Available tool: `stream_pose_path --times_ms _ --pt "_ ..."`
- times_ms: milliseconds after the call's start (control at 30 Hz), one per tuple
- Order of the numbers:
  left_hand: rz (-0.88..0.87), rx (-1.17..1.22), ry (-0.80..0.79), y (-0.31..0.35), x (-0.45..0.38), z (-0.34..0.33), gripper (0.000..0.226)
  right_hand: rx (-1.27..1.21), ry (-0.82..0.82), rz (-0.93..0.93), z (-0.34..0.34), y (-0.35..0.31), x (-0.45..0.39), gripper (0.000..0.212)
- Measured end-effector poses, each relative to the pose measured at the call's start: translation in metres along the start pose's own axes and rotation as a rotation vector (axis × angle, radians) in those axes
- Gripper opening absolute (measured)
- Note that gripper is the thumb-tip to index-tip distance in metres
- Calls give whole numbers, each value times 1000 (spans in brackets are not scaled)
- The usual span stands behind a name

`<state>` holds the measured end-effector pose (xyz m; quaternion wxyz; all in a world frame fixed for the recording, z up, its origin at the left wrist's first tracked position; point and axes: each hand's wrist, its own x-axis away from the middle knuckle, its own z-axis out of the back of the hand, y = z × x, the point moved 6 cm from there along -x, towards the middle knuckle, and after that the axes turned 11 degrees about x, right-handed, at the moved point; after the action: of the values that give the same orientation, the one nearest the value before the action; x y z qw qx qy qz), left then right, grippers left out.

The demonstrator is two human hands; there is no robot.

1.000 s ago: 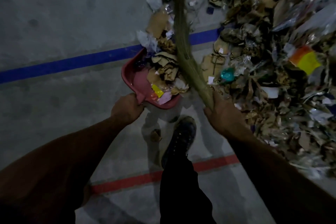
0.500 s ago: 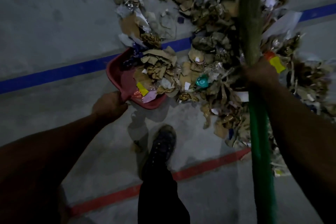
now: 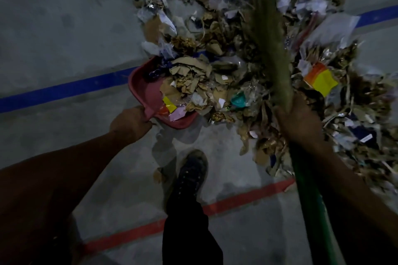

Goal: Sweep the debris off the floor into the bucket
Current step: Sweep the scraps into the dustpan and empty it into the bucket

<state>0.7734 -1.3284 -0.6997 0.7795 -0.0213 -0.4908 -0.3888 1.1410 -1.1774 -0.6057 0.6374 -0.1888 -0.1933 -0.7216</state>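
Gripping Pan and Broom at the Pile's Edge

Holding the dustpan (image 3: 148,90) low on the floor (image 3: 64,34), your left hand (image 3: 129,122) has its fingers curled tight round the pan's short handle at the near corner. The pan is red, its open mouth turned toward the debris (image 3: 247,66), and it lies straight ahead of that hand, touching it at the handle. Torn brown card, a yellow scrap and a pale pink scrap already sit inside the pan, and the heap spills over its far lip.

Your right hand (image 3: 299,122) is clamped round the broom (image 3: 273,49) where the green handle meets the straw head. The bristles reach up and away from your fist, across the middle of the pile; the handle runs down past your wrist to the bottom edge. Debris lies all round this hand: under it, to its right, and between it and the pan.

A teal scrap (image 3: 238,100) lies between your two hands, just right of the pan. An orange-and-yellow wrapper (image 3: 321,78) sits up and right of the broom hand.

Your shoe (image 3: 192,170) stands near the pan, between a blue line (image 3: 64,89) and a red line (image 3: 237,201). I see no bucket.
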Motion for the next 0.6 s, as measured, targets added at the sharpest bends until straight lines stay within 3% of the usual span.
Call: stream_pose_path --times_ms 167,333,467,600 --pt "-14 -55 16 2 -4 -1 30 -73 -245 -155 -4 13 -67 50" --pt "-5 -63 8 4 -7 -3 31 42 -348 68 -42 -30 -40 38" --pt "-32 -79 -6 8 -2 -4 34 102 -279 207 -54 -48 13 54" --pt "18 -57 -14 3 -4 -4 37 73 -163 112 -18 -10 12 51"
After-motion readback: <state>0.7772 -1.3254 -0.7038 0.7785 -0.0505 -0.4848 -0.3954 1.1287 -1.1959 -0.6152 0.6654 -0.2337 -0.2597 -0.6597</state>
